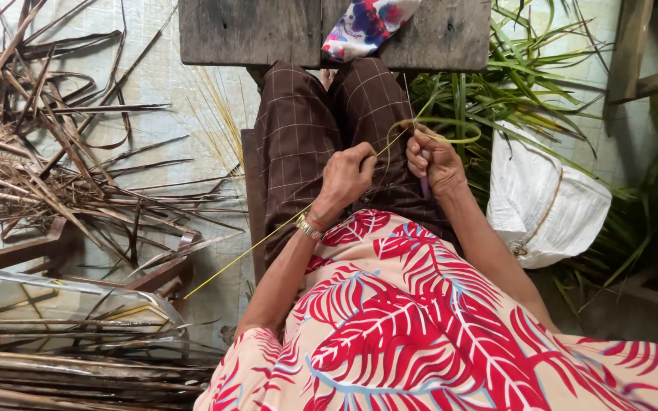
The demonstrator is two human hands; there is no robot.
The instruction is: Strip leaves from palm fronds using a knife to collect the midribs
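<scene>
My left hand [346,176] is closed over my lap, pinching a thin yellow-green leaf midrib [257,247] that runs down and to the left past my wrist. My right hand [434,157] is closed on a small purple-handled knife [424,185] and also grips a green leaf strip [451,129] that curls up and to the right. The two hands sit close together above my brown checked trousers [298,137]. A gold bracelet [308,227] is on my left wrist.
A pile of dry brown leaves [47,152] lies to the left. Fresh green palm leaves [512,84] and a white sack [542,202] are on the right. A wooden bench [253,30] with a colourful cloth [363,27] stands ahead. A clear plastic bundle [55,304] lies at lower left.
</scene>
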